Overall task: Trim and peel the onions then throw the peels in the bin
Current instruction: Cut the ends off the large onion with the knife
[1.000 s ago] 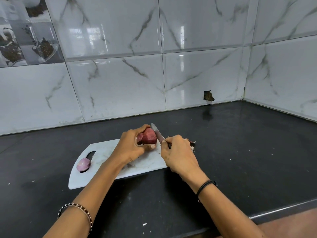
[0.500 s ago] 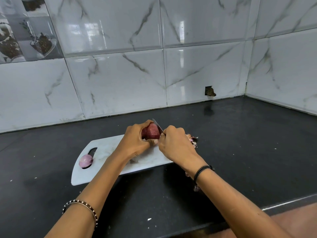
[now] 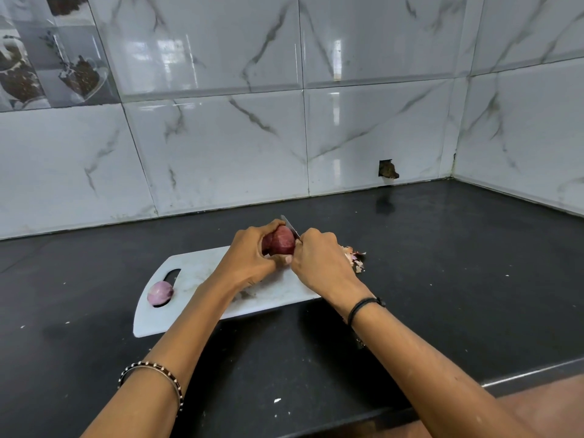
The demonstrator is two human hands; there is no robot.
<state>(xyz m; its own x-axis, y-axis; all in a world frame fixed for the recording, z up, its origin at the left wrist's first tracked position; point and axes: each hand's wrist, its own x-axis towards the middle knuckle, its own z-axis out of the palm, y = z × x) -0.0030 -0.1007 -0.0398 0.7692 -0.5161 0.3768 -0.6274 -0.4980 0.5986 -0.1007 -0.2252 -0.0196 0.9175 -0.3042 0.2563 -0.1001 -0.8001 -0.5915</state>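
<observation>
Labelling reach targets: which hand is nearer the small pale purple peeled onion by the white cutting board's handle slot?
Left. The left hand grips the dark red onion right of the small pale purple onion, apart from it; the right hand, holding the steel knife, is farther right.

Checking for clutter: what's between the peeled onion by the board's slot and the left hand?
Head view: only bare white cutting board between the peeled onion and the left hand, which grips the red onion.
</observation>
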